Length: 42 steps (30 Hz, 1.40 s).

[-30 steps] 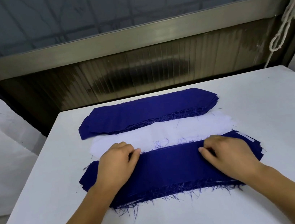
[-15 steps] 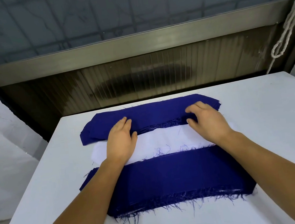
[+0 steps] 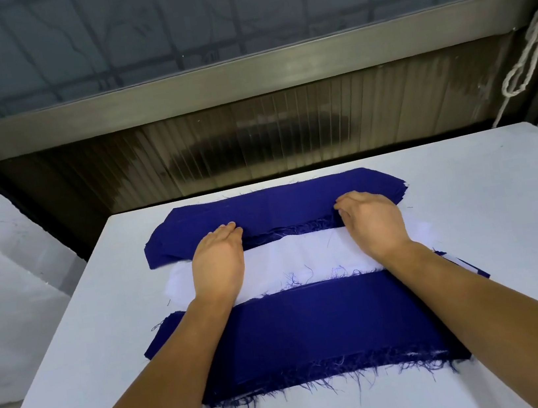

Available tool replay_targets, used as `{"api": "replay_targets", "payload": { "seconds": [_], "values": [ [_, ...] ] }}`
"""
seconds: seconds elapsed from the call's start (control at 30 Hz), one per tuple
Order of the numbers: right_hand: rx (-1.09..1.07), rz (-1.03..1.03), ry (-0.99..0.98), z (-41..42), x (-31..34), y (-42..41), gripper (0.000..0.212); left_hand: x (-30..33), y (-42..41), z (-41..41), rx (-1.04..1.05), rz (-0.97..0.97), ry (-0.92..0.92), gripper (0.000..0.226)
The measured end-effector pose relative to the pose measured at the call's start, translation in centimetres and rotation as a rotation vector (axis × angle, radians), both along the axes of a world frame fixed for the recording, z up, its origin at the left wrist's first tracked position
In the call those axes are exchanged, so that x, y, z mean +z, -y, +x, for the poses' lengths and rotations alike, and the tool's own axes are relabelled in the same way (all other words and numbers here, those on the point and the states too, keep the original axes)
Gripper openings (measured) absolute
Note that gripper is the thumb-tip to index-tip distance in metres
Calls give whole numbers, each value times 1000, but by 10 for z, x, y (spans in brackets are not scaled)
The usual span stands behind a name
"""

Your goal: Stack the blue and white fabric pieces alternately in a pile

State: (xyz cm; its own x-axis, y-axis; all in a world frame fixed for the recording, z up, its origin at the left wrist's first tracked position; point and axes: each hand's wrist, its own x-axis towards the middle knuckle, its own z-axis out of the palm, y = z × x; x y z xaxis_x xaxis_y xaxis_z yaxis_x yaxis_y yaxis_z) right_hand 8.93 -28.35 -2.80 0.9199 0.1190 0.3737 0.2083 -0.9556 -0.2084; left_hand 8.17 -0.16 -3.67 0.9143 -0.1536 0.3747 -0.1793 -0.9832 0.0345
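Room: a ribbed metal panel (image 3: 252, 144) stood beyond the table at 12 o'clock; a white cord (image 3: 530, 56) hung at 2 o'clock.
Surface: the white table (image 3: 494, 241) looked smooth, so I judged cloth would slide on it.
Near pile (image 3: 313, 329): at 6 o'clock, blue on top, under my forearms.
White pieces (image 3: 286, 260): mid-table, just beyond the pile.
Blue pieces (image 3: 277, 202): at 12 o'clock, thin, limp, fraying; I judged the frayed near edge the place to pinch.
Left hand (image 3: 217, 263): fingers straight, together, tips touching the blue edge.
Right hand (image 3: 372, 220): fingers curled at that edge; whether they pinched it, I cannot tell.
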Motion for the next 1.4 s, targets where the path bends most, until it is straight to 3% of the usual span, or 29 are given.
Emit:
{"api": "replay_targets", "payload": {
  "seconds": [0.2, 0.4, 0.5, 0.63, 0.97, 1.2, 1.33, 1.4],
  "values": [
    [-54, 77, 43, 1, -3, -1, 17, 13, 6, -10, 4, -88, 75, 12],
    [-49, 141, 34, 1, -2, 0, 11, 17, 7, -13, 53, -220, 85, 10],
    [22, 101, -9, 3, -5, 1, 31, 15, 6, -11, 30, -228, 93, 4],
    [10, 44, 28, 5, -7, 3, 26, 10, 5, -9, -5, -230, 77, 27],
    [-15, 170, 133, -3, 1, -1, 11, 16, 5, -14, 14, -272, 99, 8],
    [16, 180, 75, -4, 0, 2, 7, 13, 3, -12, 51, -313, 45, 12],
    [103, 189, 122, -8, 0, 1, 13, 7, 1, -9, -22, -282, -45, 42],
    [98, 215, 143, -10, 2, 1, 11, 6, 2, -8, -51, -271, -46, 39]
  ]
}}
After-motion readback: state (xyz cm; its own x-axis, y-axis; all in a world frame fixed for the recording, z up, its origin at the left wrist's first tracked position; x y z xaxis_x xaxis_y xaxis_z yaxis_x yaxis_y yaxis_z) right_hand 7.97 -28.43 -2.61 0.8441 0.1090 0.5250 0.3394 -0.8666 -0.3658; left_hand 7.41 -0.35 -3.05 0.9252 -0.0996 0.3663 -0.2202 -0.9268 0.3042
